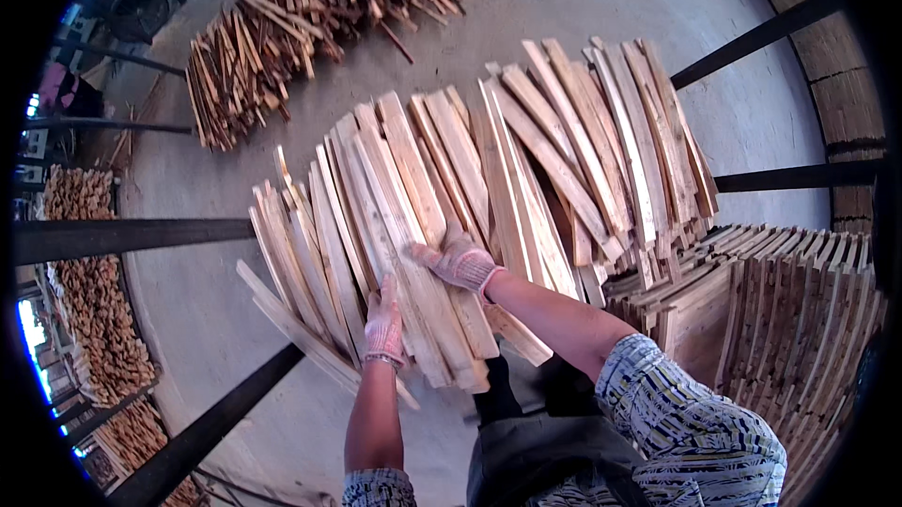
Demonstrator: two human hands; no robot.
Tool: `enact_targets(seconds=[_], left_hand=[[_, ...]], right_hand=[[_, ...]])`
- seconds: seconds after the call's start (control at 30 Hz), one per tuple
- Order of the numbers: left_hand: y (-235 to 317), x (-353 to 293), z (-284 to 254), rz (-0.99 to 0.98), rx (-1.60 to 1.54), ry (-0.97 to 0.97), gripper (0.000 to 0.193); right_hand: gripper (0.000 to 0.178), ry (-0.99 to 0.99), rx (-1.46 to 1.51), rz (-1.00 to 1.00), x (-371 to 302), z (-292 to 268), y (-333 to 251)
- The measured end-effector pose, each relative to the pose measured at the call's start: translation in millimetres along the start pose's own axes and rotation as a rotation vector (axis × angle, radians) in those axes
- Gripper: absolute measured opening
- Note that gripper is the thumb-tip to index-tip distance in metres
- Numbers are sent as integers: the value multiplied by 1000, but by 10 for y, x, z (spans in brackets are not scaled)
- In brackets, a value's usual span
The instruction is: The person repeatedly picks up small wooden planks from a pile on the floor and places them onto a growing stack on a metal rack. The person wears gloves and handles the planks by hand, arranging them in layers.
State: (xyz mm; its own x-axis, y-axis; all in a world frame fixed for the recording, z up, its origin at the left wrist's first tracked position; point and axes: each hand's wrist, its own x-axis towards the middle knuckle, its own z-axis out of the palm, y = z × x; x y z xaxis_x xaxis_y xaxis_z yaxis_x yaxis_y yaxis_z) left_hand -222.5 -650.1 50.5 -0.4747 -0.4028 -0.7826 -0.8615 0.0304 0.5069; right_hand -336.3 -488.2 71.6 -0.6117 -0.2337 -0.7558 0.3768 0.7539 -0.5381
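A broad row of pale wooden slats (324, 225) lies in front of me, with their long sides running away from me. My left hand (383, 327), in a pinkish knit work glove, has its fingers stretched flat along the left side of a few slats. Also gloved, my right hand (462, 265) grips slats (413, 197) from above, its thumb across the top and its fingertips partly hidden down the right side. The near ends of these slats stick out toward my body. Farther right, more slats (564, 150) lean over one another at uneven angles.
Dark bars (141, 239) run in from the left, and others (794, 176) from the right. Neatly stacked slats (799, 310) stand at the right. Across the concrete floor (432, 65) lies a loose heap of darker sticks (272, 46). Wood piles (94, 319) line the left side.
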Motion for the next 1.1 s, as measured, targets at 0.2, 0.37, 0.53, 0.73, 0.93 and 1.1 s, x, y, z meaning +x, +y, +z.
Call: enact_targets(seconds=[0.2, 0.37, 0.53, 0.73, 0.93, 1.1], left_hand=[[-492, -3, 230, -69, -359, -248, 83], [-674, -115, 581, 20, -596, -153, 80], [-384, -824, 693, -31, -349, -75, 70], [-848, -1744, 816, -49, -582, -410, 66], [-1086, -1610, 924, -305, -1115, -476, 75], [-1217, -1492, 841, -207, -912, -481, 80]], right_hand=[[130, -128, 438, -121, 39, 17, 493], [136, -278, 499, -112, 72, -314, 512], [114, -454, 698, -80, -428, -675, 563], [76, -524, 837, 121, -1185, -585, 1961], [50, -669, 1169, 201, -1603, -195, 2354], [106, -232, 582, -177, -1706, -103, 1861]])
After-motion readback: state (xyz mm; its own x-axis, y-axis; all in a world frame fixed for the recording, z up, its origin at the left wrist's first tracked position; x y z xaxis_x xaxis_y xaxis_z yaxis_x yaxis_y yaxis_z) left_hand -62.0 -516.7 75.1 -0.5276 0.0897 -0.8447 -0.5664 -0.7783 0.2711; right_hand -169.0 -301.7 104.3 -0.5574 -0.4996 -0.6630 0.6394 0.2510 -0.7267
